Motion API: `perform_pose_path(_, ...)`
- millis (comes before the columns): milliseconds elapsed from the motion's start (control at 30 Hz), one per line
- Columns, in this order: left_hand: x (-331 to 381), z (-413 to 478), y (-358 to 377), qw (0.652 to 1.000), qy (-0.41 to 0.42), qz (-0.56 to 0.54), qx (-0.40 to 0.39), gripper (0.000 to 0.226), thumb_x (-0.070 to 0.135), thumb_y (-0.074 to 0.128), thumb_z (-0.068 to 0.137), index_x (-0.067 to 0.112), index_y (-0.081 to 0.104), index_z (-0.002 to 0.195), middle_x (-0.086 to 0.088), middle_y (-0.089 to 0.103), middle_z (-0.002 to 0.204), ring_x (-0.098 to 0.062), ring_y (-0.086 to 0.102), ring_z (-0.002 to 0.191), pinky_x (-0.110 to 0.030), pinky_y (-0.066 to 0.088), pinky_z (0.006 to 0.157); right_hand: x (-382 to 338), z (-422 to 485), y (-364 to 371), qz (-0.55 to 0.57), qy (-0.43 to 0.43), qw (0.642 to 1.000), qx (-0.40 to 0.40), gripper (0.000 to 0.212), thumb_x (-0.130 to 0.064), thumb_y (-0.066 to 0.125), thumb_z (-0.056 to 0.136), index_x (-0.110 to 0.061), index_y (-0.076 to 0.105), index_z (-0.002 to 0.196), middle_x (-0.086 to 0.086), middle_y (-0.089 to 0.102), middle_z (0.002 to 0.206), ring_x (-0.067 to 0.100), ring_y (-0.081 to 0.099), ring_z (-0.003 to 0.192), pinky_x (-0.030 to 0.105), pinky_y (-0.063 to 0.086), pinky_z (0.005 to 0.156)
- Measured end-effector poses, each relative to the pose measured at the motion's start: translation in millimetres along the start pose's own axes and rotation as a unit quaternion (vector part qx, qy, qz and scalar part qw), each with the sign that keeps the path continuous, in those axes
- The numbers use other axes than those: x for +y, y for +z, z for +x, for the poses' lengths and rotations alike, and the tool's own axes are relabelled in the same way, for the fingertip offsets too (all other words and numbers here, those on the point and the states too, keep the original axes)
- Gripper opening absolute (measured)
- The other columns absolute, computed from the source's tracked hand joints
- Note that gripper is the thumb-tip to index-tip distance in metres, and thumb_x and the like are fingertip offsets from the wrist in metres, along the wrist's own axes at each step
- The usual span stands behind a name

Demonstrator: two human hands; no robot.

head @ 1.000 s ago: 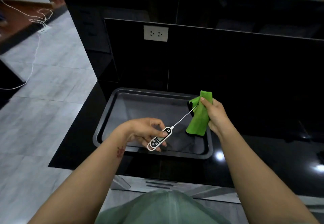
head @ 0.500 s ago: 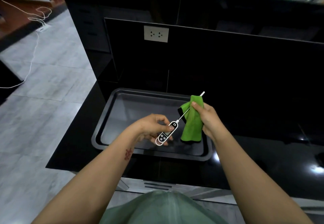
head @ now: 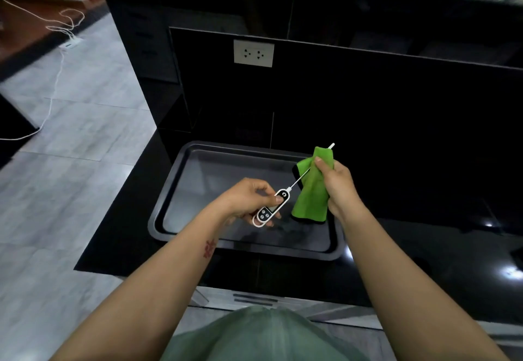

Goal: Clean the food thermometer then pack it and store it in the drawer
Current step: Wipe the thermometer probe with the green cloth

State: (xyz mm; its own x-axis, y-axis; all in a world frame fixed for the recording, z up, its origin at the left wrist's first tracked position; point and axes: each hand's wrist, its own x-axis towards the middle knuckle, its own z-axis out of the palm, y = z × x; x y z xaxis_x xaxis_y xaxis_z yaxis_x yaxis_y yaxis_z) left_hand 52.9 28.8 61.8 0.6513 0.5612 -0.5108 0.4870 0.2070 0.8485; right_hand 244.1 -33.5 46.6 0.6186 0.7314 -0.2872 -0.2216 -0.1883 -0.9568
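Observation:
My left hand grips the white body of the food thermometer over a dark metal tray. Its thin metal probe slants up to the right. My right hand pinches a green cloth around the probe's far part. The probe's tip pokes out above the cloth. The rest of the cloth hangs down over the tray's right side.
The tray lies on a glossy black counter with a raised black back panel carrying a white wall socket. The counter's left edge drops to a grey tiled floor, where a white cable trails. Drawer fronts show below the counter's near edge.
The cloth slid from the probe's tip down toward the thermometer's body, baring the tip above it. Both hands have stayed over the tray's right side since half a second ago.

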Motion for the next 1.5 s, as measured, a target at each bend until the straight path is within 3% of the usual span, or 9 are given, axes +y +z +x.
perform_pose_path(200,0,-1,-1,1.0,0.002,-0.01,0.015,0.019,0.024,0.066,0.091,0.008,0.062,0.101,-0.017,0.076,0.088,-0.023,0.071,0.061,-0.026,0.053,0.05,16,-9,11,-0.09,0.005,0.993,-0.071,0.019,-0.029,0.057,0.095,-0.013,0.067,0.094,0.007,0.071,0.084,0.024,0.067,0.077,0.041,0.054,0.077)
perform_pose_path(300,-4,-2,-6,1.0,0.007,-0.008,0.025,0.026,0.025,0.066,0.091,0.005,0.062,0.107,-0.017,0.076,0.09,-0.02,0.07,0.059,-0.022,0.049,0.048,19,-11,9,-0.1,0.018,0.991,-0.091,0.022,-0.032,0.056,0.096,-0.013,0.067,0.093,0.009,0.071,0.086,0.025,0.068,0.079,0.04,0.055,0.077)
perform_pose_path(467,-15,-9,-21,1.0,-0.002,-0.009,0.011,0.027,0.03,0.065,0.091,0.01,0.064,0.108,-0.012,0.076,0.094,-0.022,0.07,0.068,-0.022,0.051,0.054,20,4,-14,0.078,0.018,0.994,0.069,0.023,-0.028,0.052,0.098,-0.012,0.063,0.084,0.007,0.067,0.076,0.013,0.067,0.058,0.029,0.054,0.06)
perform_pose_path(567,-19,-14,-25,1.0,-0.012,0.01,-0.011,0.023,0.031,0.066,0.091,0.014,0.067,0.107,-0.011,0.076,0.094,-0.02,0.069,0.069,-0.019,0.051,0.054,16,13,-25,0.116,0.023,0.988,0.101,0.024,-0.031,0.051,0.098,-0.012,0.063,0.088,0.009,0.068,0.083,0.016,0.068,0.066,0.034,0.054,0.069)
perform_pose_path(833,-26,-13,-32,0.999,0.0,0.052,-0.004,0.015,0.032,0.064,0.091,0.02,0.069,0.099,-0.008,0.076,0.09,-0.011,0.067,0.062,-0.016,0.047,0.052,11,18,-23,-0.019,0.015,1.0,-0.005,0.014,-0.022,0.058,0.095,-0.013,0.067,0.089,0.006,0.071,0.077,0.019,0.068,0.067,0.032,0.055,0.064)
perform_pose_path(1033,-32,-9,-44,0.993,0.013,0.062,0.096,0.028,0.04,0.06,0.092,0.016,0.069,0.103,0.001,0.066,0.08,-0.012,0.05,0.068,-0.022,0.039,0.063,8,16,-30,-0.117,-0.011,0.99,-0.074,0.007,-0.018,0.06,0.094,-0.018,0.067,0.094,0.001,0.072,0.08,0.016,0.068,0.072,0.03,0.053,0.068)
perform_pose_path(1167,-32,-7,-46,0.999,-0.016,0.002,0.047,0.024,0.037,0.059,0.094,0.017,0.07,0.09,0.001,0.065,0.073,-0.011,0.046,0.058,-0.022,0.038,0.059,2,14,-31,-0.049,-0.004,0.995,-0.09,0.01,-0.017,0.057,0.095,-0.018,0.067,0.096,-0.003,0.074,0.077,0.011,0.07,0.069,0.029,0.056,0.065)
perform_pose_path(1300,-27,-6,-35,0.999,-0.026,-0.017,-0.034,0.02,0.033,0.061,0.093,0.013,0.065,0.094,-0.006,0.071,0.08,-0.017,0.058,0.061,-0.025,0.048,0.059,4,14,-23,0.075,-0.002,0.996,-0.042,0.017,-0.02,0.056,0.096,-0.007,0.066,0.099,0.005,0.073,0.081,0.014,0.069,0.068,0.026,0.056,0.061)
perform_pose_path(1500,-19,-6,-19,0.996,-0.035,0.0,-0.08,0.016,0.027,0.064,0.093,0.014,0.056,0.097,-0.021,0.074,0.092,-0.025,0.071,0.065,-0.03,0.057,0.06,9,8,-14,0.097,0.027,0.995,0.0,0.016,-0.024,0.057,0.096,-0.012,0.065,0.089,0.005,0.068,0.077,0.015,0.065,0.065,0.029,0.056,0.063)
